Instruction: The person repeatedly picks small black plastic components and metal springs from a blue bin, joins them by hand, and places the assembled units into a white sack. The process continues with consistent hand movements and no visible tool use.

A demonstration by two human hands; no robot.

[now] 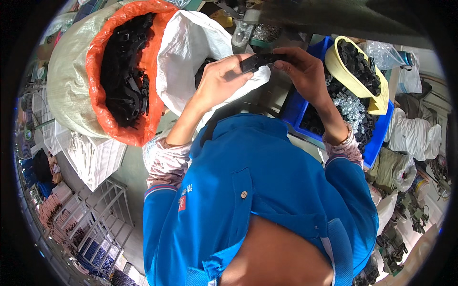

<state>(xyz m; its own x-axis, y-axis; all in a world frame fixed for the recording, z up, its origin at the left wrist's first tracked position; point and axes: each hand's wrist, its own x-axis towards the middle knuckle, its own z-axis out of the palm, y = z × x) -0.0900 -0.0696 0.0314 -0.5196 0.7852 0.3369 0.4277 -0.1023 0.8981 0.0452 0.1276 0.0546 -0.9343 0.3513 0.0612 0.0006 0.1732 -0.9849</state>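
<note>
A black, elongated plastic-looking part is held up in front of me, over the edge of the white sack. My left hand grips its left end between thumb and fingers. At the other end, my right hand has its thumb and fingers closed on the part. Whether a smaller piece also sits in the right fingertips cannot be made out. Below and left of my left hand opens the white sack, with a few dark pieces showing inside. My right wrist passes above a blue bin.
Left stands a woven sack with an orange liner, full of black parts. A yellow scoop-shaped container of black pieces rests on the blue bin, near small silvery parts. A dark machine stands ahead.
</note>
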